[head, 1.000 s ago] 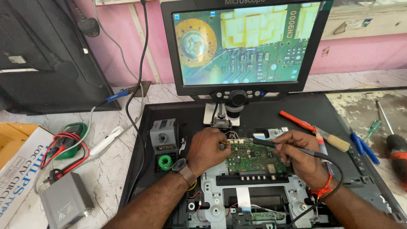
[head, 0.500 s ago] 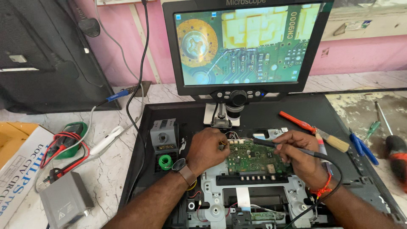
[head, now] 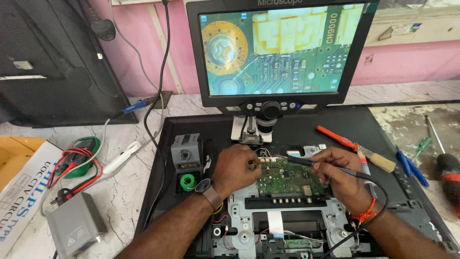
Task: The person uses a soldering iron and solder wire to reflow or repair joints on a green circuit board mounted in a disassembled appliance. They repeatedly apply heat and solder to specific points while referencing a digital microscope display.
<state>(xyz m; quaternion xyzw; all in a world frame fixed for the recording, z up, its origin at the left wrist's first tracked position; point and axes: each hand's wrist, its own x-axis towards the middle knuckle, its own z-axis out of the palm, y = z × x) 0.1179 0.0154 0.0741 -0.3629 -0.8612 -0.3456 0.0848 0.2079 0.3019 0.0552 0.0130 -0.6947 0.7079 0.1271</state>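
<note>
Lying between both hands, circuit board [head: 287,178]; right hand [head: 338,173] grips soldering iron [head: 330,168], left hand [head: 235,169] pinches tweezers.

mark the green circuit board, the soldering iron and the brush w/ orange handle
green circuit board [head: 287,180], head view, bare middle of the board.
soldering iron [head: 306,162], head view, dark barrel ahead of the right hand's fingers.
brush [head: 378,161], head view, pale bristle end.

I'm seeing the circuit board [head: 287,178] lying mid-mat [head: 345,127], behind the metal chassis [head: 282,225]; the monitor [head: 278,50] is standing at the mat's back edge, the brush [head: 369,156] lying toward its right edge.
</note>
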